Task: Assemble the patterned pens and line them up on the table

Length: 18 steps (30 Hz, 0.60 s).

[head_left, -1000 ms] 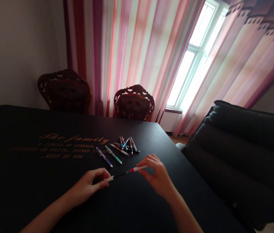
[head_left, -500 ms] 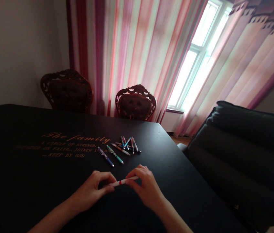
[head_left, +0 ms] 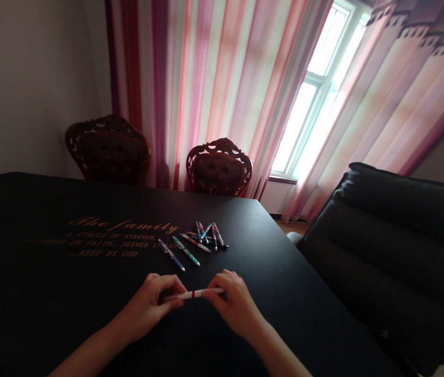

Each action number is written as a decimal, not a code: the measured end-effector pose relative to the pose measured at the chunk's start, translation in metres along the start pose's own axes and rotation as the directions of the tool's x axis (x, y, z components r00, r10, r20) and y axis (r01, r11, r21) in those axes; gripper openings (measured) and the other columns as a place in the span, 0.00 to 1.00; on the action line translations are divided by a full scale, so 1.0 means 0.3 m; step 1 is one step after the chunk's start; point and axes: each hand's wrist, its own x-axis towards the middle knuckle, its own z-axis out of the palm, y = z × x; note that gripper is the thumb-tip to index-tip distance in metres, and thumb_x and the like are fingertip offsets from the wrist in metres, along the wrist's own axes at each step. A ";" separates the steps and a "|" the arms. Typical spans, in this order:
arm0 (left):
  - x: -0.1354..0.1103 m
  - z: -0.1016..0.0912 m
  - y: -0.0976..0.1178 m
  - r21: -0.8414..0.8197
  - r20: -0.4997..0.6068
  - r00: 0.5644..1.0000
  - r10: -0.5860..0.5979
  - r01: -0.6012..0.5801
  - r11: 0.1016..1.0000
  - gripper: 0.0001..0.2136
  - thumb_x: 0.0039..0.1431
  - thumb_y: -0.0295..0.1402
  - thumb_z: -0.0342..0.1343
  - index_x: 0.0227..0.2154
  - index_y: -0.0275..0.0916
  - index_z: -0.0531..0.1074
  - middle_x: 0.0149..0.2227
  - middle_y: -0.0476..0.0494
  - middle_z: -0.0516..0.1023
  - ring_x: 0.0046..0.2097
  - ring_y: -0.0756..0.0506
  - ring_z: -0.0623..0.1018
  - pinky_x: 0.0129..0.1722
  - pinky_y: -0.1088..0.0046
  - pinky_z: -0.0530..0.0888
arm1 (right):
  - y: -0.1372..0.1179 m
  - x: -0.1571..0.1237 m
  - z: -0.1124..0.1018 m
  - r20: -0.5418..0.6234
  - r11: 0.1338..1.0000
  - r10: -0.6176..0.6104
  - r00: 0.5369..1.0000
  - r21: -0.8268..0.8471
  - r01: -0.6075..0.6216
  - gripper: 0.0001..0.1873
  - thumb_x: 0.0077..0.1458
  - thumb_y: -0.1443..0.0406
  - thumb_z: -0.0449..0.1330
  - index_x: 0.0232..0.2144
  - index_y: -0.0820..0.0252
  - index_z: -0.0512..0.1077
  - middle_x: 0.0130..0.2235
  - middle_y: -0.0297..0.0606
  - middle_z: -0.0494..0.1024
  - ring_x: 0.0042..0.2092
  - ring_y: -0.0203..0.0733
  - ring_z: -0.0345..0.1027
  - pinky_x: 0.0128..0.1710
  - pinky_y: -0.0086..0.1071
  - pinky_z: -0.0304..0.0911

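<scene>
A white pen (head_left: 188, 295) with a red band near its middle is held level between both hands, over the near part of the dark table. My left hand (head_left: 154, 301) pinches its left end between thumb and fingers. On the other end, my right hand (head_left: 234, 298) grips with thumb and fingertips, partly hiding it. Just beyond the hands lie a purple pen (head_left: 171, 255) and a green pen (head_left: 186, 251), side by side and slanted. An orange-and-white pen (head_left: 196, 242) rests behind them, beside a loose pile of several pens (head_left: 208, 232).
The black table (head_left: 88, 293) carries gold lettering. Two carved chairs (head_left: 108, 152) (head_left: 219, 170) stand at its far side, before striped curtains. A black padded armchair (head_left: 395, 251) is close to the table's right edge.
Both hands have shifted very slightly left with the white pen, which now sits a little more level. The pens on the table have not moved.
</scene>
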 end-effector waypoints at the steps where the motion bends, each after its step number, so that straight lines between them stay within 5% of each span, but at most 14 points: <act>1: -0.001 0.000 0.000 0.008 -0.005 1.000 0.004 -0.004 1.000 0.08 0.54 0.39 0.59 0.33 0.43 0.78 0.35 0.46 0.79 0.43 0.39 0.71 0.44 0.66 0.65 | 0.001 0.000 0.001 0.005 1.000 -0.007 1.000 -0.009 0.007 0.14 0.58 0.61 0.61 0.21 0.57 0.72 0.24 0.31 0.71 0.32 0.39 0.64 0.40 0.34 0.54; 5: -0.004 0.003 -0.005 0.031 -0.038 0.999 0.020 -0.019 0.999 0.07 0.53 0.38 0.60 0.33 0.43 0.78 0.33 0.47 0.79 0.42 0.40 0.71 0.43 0.66 0.64 | 0.004 -0.002 0.000 0.011 0.998 0.042 0.999 0.039 -0.042 0.05 0.52 0.64 0.65 0.33 0.56 0.74 0.28 0.31 0.73 0.33 0.38 0.65 0.36 0.31 0.55; 9: -0.008 -0.003 -0.006 0.044 -0.061 0.997 0.039 -0.036 0.998 0.07 0.54 0.37 0.59 0.33 0.43 0.78 0.33 0.47 0.78 0.42 0.40 0.71 0.43 0.66 0.64 | 0.009 0.000 -0.002 0.013 0.997 0.070 0.997 0.026 -0.070 0.07 0.54 0.62 0.63 0.26 0.58 0.73 0.28 0.31 0.73 0.32 0.38 0.64 0.34 0.29 0.55; 18: -0.007 -0.007 -0.002 0.036 -0.086 0.995 0.042 -0.039 0.999 0.07 0.54 0.37 0.59 0.33 0.43 0.78 0.33 0.46 0.78 0.42 0.39 0.71 0.42 0.66 0.64 | 0.009 0.004 -0.002 0.017 0.983 0.075 0.997 0.167 -0.076 0.05 0.54 0.63 0.63 0.33 0.58 0.74 0.24 0.29 0.73 0.29 0.36 0.65 0.30 0.27 0.56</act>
